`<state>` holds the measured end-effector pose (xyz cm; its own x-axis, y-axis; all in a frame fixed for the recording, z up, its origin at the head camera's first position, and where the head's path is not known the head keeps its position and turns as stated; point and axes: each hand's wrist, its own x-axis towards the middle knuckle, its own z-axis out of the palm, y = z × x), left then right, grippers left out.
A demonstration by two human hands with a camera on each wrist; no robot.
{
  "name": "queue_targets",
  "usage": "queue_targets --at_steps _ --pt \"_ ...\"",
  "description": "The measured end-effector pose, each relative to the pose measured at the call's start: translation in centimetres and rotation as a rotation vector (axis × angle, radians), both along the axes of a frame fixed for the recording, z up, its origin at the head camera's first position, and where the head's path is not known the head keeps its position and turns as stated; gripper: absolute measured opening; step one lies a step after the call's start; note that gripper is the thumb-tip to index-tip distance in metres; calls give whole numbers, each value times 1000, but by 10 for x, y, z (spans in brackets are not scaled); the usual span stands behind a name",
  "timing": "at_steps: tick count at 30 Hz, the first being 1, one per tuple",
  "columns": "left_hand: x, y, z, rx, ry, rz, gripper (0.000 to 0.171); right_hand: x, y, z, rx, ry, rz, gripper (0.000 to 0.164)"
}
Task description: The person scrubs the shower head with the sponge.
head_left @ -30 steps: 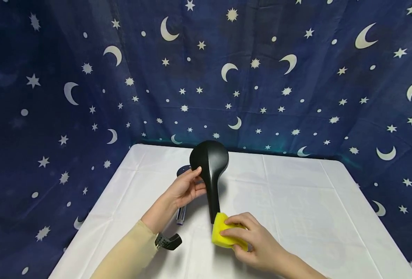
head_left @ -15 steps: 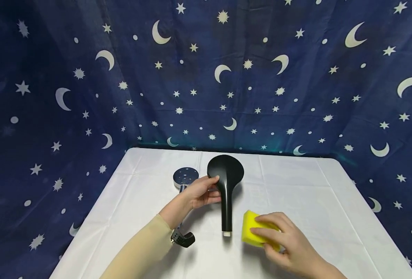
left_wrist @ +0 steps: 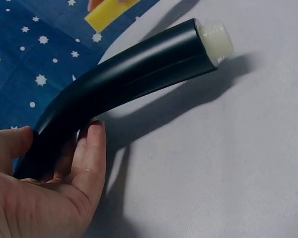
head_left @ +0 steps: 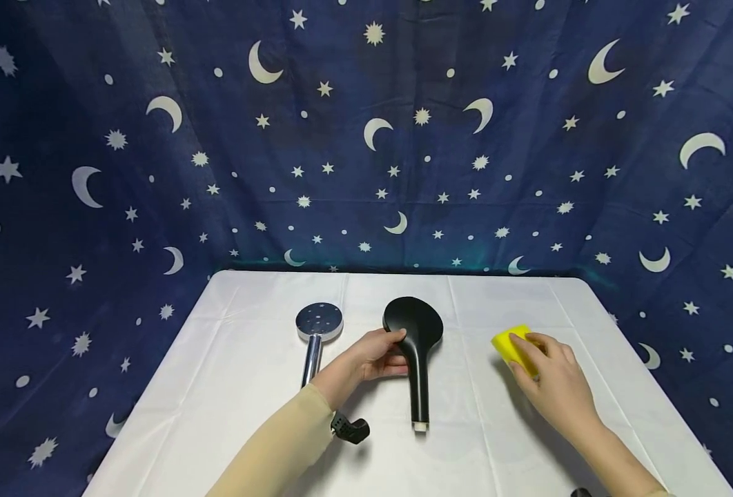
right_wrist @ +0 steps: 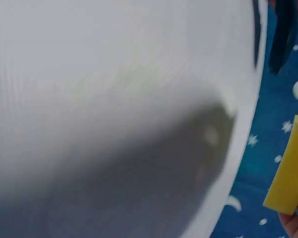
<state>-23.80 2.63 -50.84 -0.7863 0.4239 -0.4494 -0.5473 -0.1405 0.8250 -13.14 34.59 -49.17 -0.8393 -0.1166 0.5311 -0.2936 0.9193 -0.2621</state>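
My left hand (head_left: 379,355) grips a black shower head (head_left: 413,324) at its neck, thumb on top and fingers beneath. The handle points toward me and ends in a pale threaded connector (left_wrist: 217,41), plain in the left wrist view. Off to the right, my right hand (head_left: 555,379) pinches a yellow sponge (head_left: 511,348) between thumb and fingers, held above the table and apart from the shower head. In the right wrist view the sponge (right_wrist: 288,173) shows at the right edge, with only some fingertips visible.
A chrome shower head (head_left: 319,322) lies on the white-covered table (head_left: 248,414), left of my left hand; the left forearm hides its lower handle. A black wrist camera mount (head_left: 350,429) sits at the left wrist. Behind the table hangs a blue curtain (head_left: 341,145) with moons and stars.
My right hand has carried the sponge away from the black shower head's handle end, right and farther back. The shower head sits lower and more rightward in view; the chrome one is less covered.
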Motion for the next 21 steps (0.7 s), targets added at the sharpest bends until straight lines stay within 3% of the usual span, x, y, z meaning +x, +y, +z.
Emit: queue_targets --at_steps 8,12,18,21 --pt "4 -3 -4 -65 -18 13 19 -11 12 -15 28 -89 -93 51" --pt "5 -5 -2 -139 26 -21 23 -17 13 -21 35 -126 -113 54" --pt "5 -10 2 -520 238 -169 52 -17 17 -34 72 -207 -141 62" --pt "6 -13 8 -717 361 -222 56 -17 18 -36 77 -236 -149 67"
